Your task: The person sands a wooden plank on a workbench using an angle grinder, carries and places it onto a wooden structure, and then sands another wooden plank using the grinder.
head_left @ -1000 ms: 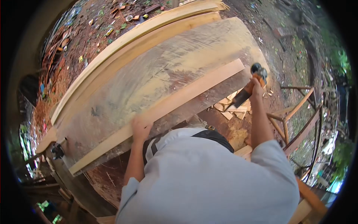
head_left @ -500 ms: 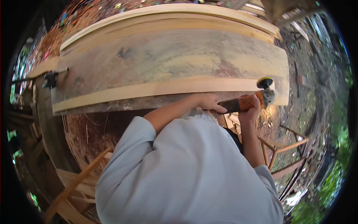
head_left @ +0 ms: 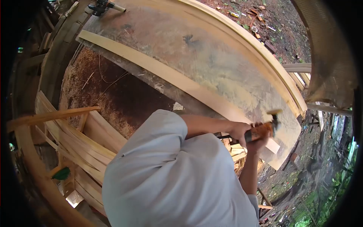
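Both of my hands are on an orange and black power sander (head_left: pixel 262 131) over the right end of a long pale board (head_left: pixel 166 72). My left hand (head_left: pixel 239 132) is wrapped round the tool's dark rear end, and my right hand (head_left: pixel 261 142) grips its orange body. The round pad (head_left: pixel 274 112) of the sander points up and away from me, above the board and not touching it. Beneath the board is the dusty worktable (head_left: pixel 227 56). Blur hides some of the fingers.
Long planks (head_left: pixel 242 34) lie along the table's far edge. A black tool (head_left: pixel 101 6) sits at the upper left corner. More boards (head_left: pixel 83 143) are stacked at the lower left beside a slanting wooden bar (head_left: pixel 56 115). Wood offcuts (head_left: pixel 237 151) lie below the table.
My left hand has gone from the board to the sander's rear end. The sander has been raised from beside the table to above the board. My view has turned.
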A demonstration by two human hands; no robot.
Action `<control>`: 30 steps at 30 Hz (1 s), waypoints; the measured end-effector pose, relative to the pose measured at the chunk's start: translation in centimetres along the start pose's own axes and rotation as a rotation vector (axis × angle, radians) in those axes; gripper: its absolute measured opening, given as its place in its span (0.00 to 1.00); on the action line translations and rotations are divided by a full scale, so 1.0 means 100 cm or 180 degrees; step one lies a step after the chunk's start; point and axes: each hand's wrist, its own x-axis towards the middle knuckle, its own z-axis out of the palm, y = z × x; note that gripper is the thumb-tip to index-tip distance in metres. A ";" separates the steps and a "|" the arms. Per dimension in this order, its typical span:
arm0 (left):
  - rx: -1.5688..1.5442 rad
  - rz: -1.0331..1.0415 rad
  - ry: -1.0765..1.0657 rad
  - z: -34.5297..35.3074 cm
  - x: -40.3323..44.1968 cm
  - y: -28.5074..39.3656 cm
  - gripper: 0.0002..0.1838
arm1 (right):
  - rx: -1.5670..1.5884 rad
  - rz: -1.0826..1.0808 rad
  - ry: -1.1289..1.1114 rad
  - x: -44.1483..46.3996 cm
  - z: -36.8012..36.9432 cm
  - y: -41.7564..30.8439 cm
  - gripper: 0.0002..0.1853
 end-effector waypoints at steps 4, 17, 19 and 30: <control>0.0131 0.0423 0.1466 -0.006 0.014 -0.052 0.29 | -0.2468 0.0440 -0.1082 0.056 -0.067 0.001 0.33; 0.0235 -0.1045 0.5359 -0.065 -0.099 -0.100 0.23 | -0.6467 -0.0981 -0.1831 0.067 -0.049 0.054 0.47; 0.0186 -0.1109 0.5443 -0.060 -0.119 -0.079 0.24 | -0.6448 -0.1114 -0.1743 0.067 -0.072 0.033 0.45; 0.0838 -0.1480 0.5324 -0.134 -0.132 -0.058 0.22 | -0.7109 0.0145 0.0196 0.005 -0.159 -0.074 0.42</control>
